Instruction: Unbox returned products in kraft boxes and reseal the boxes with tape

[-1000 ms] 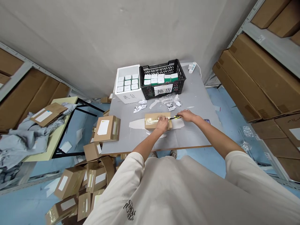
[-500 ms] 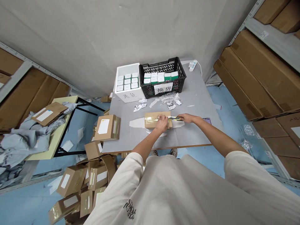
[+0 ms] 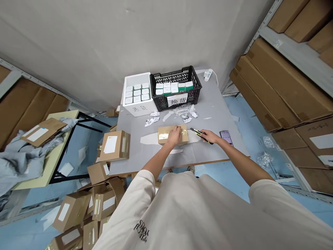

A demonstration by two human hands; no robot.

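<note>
A small taped cardboard box [image 3: 164, 133] lies on the grey table [image 3: 145, 156]. My left hand [image 3: 174, 134] rests on top of it with the fingers bent against the tape. To the right of the box, my right hand [image 3: 208, 135] is closed around a black and yellow utility knife [image 3: 197, 132]. The knife points left toward the box's right end, apart from it. White paper [image 3: 148, 139] shows on the table at both ends of the box.
Behind the box stand a white foam box [image 3: 140, 107] and a black crate [image 3: 179, 74], both holding small white-and-green boxes. Crumpled paper [image 3: 152, 121] lies before them. A phone [image 3: 226, 136] is at right, a labelled carton [image 3: 116, 146] at left.
The utility knife has drawn back to the right, away from the box, and its tip now points up-left. My left hand stays on the box. The whole view has shifted slightly.
</note>
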